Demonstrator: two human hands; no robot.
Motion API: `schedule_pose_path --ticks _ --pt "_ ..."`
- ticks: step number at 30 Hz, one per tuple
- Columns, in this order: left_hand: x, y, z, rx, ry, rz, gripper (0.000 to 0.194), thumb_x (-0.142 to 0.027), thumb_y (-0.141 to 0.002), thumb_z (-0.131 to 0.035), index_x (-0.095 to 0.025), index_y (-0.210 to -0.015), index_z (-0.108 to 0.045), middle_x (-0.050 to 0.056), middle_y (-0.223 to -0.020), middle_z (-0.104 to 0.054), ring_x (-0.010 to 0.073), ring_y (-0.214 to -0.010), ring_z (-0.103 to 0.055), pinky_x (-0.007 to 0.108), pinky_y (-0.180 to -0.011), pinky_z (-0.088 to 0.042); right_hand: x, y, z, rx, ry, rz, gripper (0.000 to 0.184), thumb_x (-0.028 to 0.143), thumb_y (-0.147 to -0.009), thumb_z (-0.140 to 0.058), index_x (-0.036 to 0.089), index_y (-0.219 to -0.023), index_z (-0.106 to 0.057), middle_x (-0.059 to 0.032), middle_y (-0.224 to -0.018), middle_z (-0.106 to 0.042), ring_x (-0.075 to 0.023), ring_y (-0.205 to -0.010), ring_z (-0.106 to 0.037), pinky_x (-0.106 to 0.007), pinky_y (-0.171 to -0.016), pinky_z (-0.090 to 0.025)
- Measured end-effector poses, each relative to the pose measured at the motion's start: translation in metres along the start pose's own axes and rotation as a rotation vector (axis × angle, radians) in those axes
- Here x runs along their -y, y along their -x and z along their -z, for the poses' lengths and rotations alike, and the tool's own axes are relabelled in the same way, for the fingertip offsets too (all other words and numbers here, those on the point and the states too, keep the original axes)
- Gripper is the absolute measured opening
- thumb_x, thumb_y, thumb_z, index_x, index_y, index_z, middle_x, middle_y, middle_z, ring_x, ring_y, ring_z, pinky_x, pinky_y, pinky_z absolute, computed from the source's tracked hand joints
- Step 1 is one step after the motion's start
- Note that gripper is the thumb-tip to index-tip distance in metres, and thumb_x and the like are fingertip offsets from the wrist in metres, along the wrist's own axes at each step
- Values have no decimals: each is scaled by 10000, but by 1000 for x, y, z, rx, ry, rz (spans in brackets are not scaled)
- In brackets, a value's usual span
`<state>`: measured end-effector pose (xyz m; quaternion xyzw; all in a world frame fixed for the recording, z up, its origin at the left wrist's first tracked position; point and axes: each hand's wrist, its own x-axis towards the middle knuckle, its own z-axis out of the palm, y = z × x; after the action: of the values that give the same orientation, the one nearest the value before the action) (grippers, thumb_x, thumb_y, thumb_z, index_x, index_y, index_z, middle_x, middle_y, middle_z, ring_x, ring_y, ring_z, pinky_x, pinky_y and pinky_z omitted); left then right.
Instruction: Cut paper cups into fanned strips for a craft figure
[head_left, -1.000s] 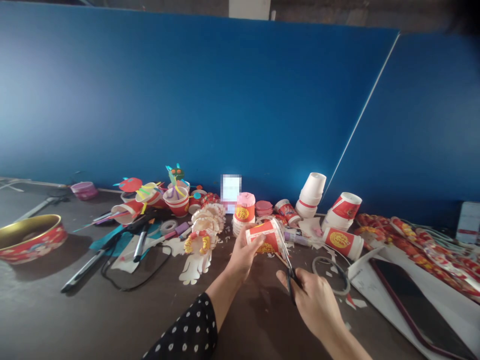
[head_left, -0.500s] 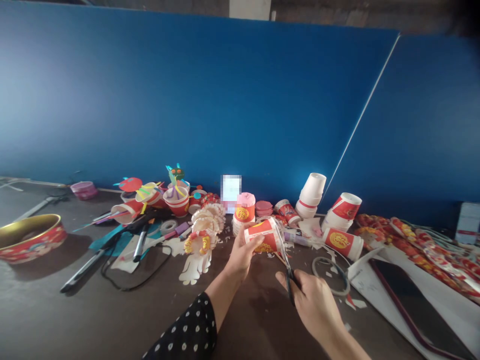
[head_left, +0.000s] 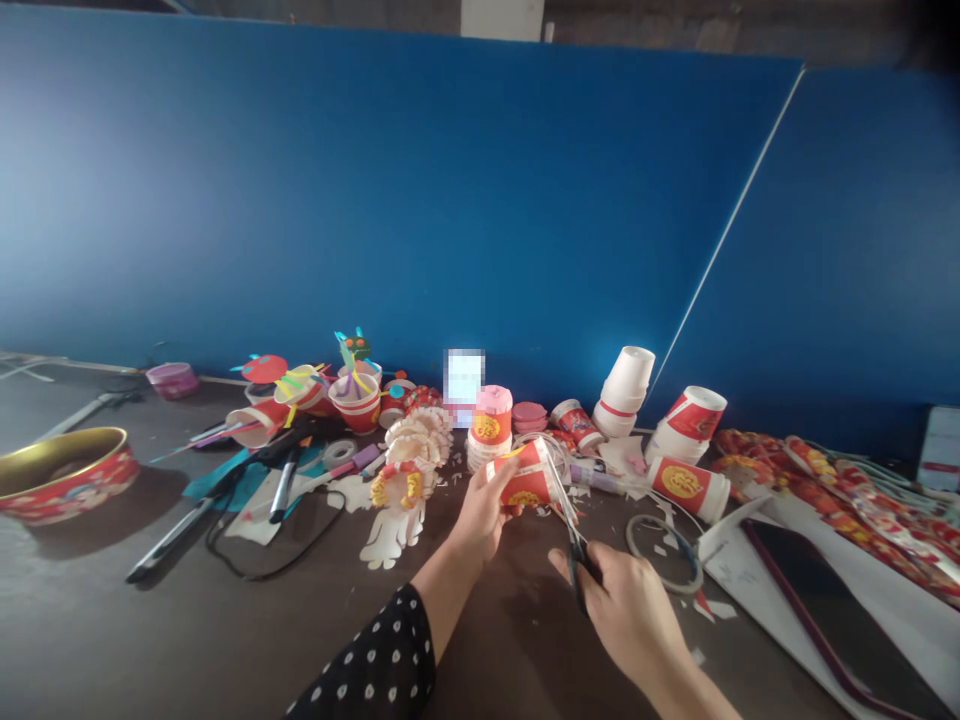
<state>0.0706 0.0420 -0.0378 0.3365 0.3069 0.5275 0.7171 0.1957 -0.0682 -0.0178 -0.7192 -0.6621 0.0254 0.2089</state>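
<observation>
Left hand (head_left: 484,522) closed around red-and-white paper cup (head_left: 526,474), cup tilted on its side above worktop (head_left: 247,640), lower centre of frame; right hand (head_left: 626,612) gripping black-handled scissors (head_left: 579,568), blades (head_left: 561,490) against cup rim; white paper scraps (head_left: 718,608) scattered lower right

Both my hands up close together, working just above the counter.
My left hand (head_left: 484,525) angles up off my left forearm (head_left: 450,605), fingers curled; my right hand (head_left: 630,612) sits lower right, fingers closed, thumb on top.
</observation>
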Motion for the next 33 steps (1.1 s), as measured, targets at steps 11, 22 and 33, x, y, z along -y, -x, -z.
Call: schedule_pose_path --ticks 11,22,33 --pt "-2 0 0 -65 2 -22 404 -380 -559 -720 -151 -854 -566 18 -729 -609 97 -563 -525 179 -440 -317 0 -1 -1 32 -10 -31 416 509 -807 -397 202 -539 -475 -13 -477 -563 -141 -453 -509 -212 -454 -276" --pt "2 -3 2 -95 -60 -41 502 -407 -533 -728 -150 -940 -586 25 -716 -619 107 -561 -540 187 -449 -330 -2 -2 -3 15 -62 -45 417 518 -786 -416 201 -519 -460 -11 -477 -557 -137 -463 -497 -210 -452 -275" --pt "-1 -1 1 -13 -3 -26 401 -395 -590 -705 -144 -886 -602 28 -706 -625 106 -566 -550 181 -443 -342 -2 -2 -1 11 -107 -36 402 498 -777 -444 197 -512 -470 -10 -461 -555 -127 -438 -486 -203 -431 -265"
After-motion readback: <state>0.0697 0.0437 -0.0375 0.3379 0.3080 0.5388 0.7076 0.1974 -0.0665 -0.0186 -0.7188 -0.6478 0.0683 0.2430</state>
